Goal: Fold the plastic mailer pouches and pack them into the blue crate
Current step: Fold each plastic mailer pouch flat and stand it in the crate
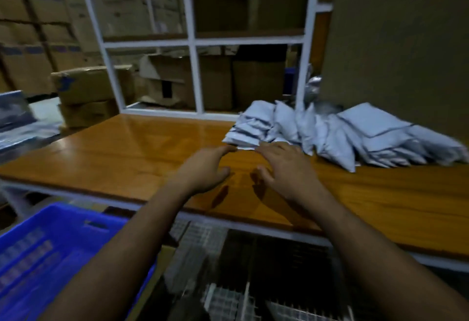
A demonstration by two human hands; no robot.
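Plenty of mailer pouches (330,132) are heaped on the wooden table (127,153), right of its middle, none in hand. Both the left hand (203,168) and right hand (279,165) reach toward the heap's near edge, fingers loose and apart, gripping nothing. Below the table's near-left edge, the blue crate (50,252) looks barely filled, though blur hides its contents; most folding seems left.

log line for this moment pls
left hand open | right hand open | both reaching for pouches on table | blue crate near left
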